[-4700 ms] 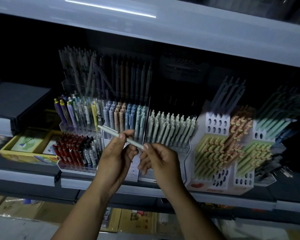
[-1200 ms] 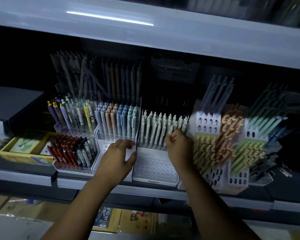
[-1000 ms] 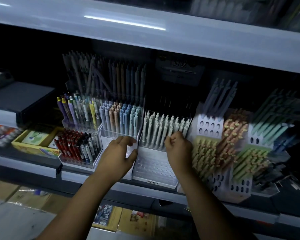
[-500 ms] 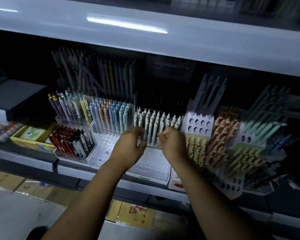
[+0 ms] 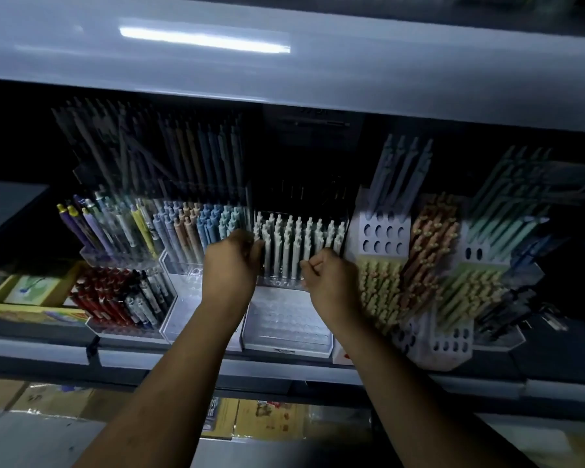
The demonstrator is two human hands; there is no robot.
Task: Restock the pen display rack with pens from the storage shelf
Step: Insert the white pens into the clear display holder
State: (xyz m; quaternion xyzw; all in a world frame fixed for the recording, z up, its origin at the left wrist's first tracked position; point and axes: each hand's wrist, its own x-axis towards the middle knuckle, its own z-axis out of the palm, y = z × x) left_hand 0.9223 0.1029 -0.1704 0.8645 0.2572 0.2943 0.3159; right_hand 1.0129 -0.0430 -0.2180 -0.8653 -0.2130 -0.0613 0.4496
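Dim shelf (image 5: 169, 361): left hand (image 5: 232, 265) and right hand (image 5: 331, 282) curl at white pens (image 5: 294, 244) in the rack (image 5: 284, 322); pinching what, I cannot tell. Likely seating pens; next needs an empty near hole.

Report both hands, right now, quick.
Left hand: fingers curled against the leftmost white pens; a grip cannot be told.
Right hand: fingers curled at the pens' lower ends; holding one cannot be told.

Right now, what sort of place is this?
Probably a stationery shop: tiered clear racks packed with pale pens, a perforated stand holding yellow-green pens, and packaged stock under the shelf.
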